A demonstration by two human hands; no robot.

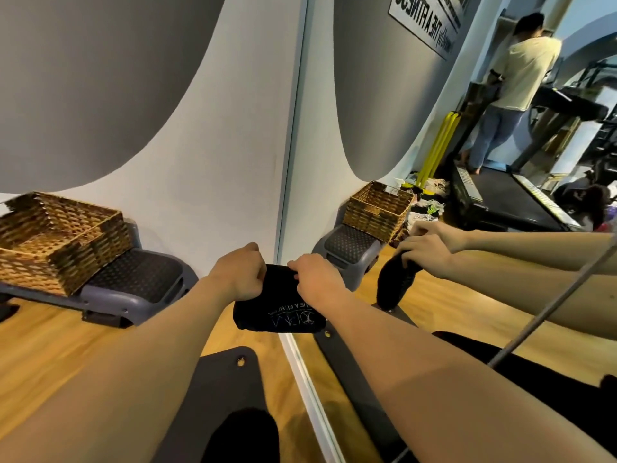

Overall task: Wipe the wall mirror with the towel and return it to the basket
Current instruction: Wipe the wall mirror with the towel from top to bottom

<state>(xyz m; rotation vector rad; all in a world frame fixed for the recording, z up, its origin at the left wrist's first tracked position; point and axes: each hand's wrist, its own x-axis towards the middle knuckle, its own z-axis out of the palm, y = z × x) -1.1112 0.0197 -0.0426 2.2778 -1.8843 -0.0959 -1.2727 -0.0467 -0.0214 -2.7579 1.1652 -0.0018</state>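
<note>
You face a white wall with a grey curved patch, wood-look floor below, a grey step platform against the wall, a dark mat underfoot.

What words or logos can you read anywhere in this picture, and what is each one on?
"THE A FITNESS", upside down and partly cut off: wall sign seen in the mirror.
White logo with a line of letters, upside down: black towel gripped by the left hand and right hand; too blurred to read.

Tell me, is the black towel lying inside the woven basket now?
No, both hands, left and right, grip the black towel above the floor, apart from the basket.
</note>
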